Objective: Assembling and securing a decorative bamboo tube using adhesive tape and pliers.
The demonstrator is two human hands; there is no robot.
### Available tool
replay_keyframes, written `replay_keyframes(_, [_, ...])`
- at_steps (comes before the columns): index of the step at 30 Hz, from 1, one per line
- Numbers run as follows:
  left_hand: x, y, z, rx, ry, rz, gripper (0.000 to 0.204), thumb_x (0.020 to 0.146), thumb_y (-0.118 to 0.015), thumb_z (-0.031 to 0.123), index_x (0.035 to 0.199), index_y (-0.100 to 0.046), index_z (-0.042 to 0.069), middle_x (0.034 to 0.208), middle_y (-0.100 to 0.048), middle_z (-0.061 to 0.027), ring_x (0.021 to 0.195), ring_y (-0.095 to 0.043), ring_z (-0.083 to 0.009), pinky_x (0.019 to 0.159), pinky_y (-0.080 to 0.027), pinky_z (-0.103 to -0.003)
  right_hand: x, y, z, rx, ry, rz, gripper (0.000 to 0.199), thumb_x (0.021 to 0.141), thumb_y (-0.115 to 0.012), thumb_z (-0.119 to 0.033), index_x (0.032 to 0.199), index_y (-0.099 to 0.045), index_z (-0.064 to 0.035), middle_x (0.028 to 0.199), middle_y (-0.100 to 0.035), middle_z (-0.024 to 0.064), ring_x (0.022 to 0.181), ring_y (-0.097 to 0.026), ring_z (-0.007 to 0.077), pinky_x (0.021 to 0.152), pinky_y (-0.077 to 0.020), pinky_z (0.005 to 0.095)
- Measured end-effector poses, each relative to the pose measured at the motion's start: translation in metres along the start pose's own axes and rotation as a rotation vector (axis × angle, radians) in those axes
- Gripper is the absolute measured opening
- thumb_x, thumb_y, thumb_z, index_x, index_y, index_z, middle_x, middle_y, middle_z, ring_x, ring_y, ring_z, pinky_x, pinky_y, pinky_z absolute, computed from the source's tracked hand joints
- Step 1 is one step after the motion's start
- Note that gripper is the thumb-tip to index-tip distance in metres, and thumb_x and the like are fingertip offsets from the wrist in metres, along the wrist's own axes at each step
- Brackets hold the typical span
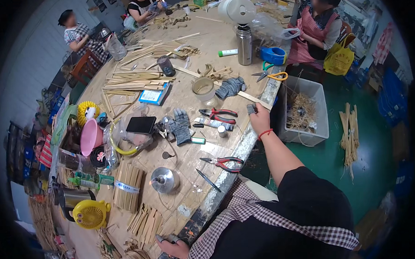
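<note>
Wide table (232, 146) sprawled far left; at its right edge my right hand (260, 118) pinched a strip (249, 96)! Near slats (145, 225), my left hand (175, 247) curled, holding what I couldn't tell.

The single fisheye view, worn on the head, looks down from above the near edge of the counter (190, 166) and across to its far end, with the left hand (176, 247) and right hand (260, 120) close by.

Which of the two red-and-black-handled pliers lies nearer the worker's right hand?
The upper pliers, left of the right hand; the lower pliers lie farther off, right of the round silvery metal burner.
</note>
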State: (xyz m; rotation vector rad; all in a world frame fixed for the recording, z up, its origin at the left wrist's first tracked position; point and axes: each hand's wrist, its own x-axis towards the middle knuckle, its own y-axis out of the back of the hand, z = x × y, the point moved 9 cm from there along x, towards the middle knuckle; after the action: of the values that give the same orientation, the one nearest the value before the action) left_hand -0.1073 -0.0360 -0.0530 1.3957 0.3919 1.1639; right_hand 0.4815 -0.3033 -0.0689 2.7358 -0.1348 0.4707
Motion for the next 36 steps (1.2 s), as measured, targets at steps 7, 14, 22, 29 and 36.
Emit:
replay_keyframes(7, [-0.002,0.005,0.0,-0.015,0.107,0.022,0.047,0.088,-0.051,0.012,0.129,-0.044,-0.011,0.136,-0.043,-0.0322,0.123,-0.042,-0.0493,0.105,-0.032,-0.054,-0.001,0.005,-0.014,-0.138,0.084,0.032,0.019,0.084,-0.063,-0.02,0.087,-0.059,-0.0022,0.077,-0.061,0.0238,0.074,-0.06,0.0425,0.064,-0.0465,0.045])
replay_keyframes(14, [-0.005,0.006,-0.002,-0.067,0.083,0.018,0.052,0.084,-0.054,0.01,0.129,-0.042,-0.013,0.136,-0.042,-0.0328,0.124,-0.04,-0.0497,0.105,-0.03,-0.054,-0.001,-0.002,-0.014,-0.154,0.027,-0.018,0.021,0.085,-0.063,-0.022,0.087,-0.058,-0.0015,0.075,-0.059,0.0243,0.073,-0.058,0.0445,0.064,-0.0454,0.047])
replay_keyframes(22, [-0.003,0.011,0.007,-0.063,0.061,0.006,0.057,0.08,-0.056,0.008,0.133,-0.041,-0.011,0.138,-0.041,-0.0318,0.126,-0.039,-0.0484,0.106,-0.031,-0.053,-0.003,0.001,-0.019,-0.192,0.047,-0.016,0.022,0.086,-0.062,-0.023,0.088,-0.058,-0.0021,0.077,-0.06,0.0245,0.077,-0.059,0.045,0.066,-0.0452,0.0489])
replay_keyframes(29, [-0.005,0.003,0.0,-0.058,0.048,-0.013,0.06,0.079,-0.053,0.005,0.135,-0.039,-0.01,0.138,-0.04,-0.0318,0.128,-0.037,-0.048,0.108,-0.029,-0.053,-0.004,0.0,-0.021,-0.176,0.047,-0.037,0.024,0.086,-0.062,-0.025,0.084,-0.057,-0.0017,0.077,-0.06,0.0246,0.076,-0.058,0.0457,0.065,-0.0448,0.0492])
replay_keyframes(36, [-0.006,0.004,-0.004,-0.058,0.06,0.031,0.052,0.076,-0.052,0.006,0.123,-0.044,-0.013,0.135,-0.043,-0.0313,0.123,-0.041,-0.0493,0.105,-0.03,-0.056,-0.005,0.003,-0.027,-0.179,0.082,-0.022,0.024,0.086,-0.062,-0.024,0.083,-0.056,-0.001,0.078,-0.06,0.025,0.077,-0.058,0.0453,0.066,-0.0447,0.0488])
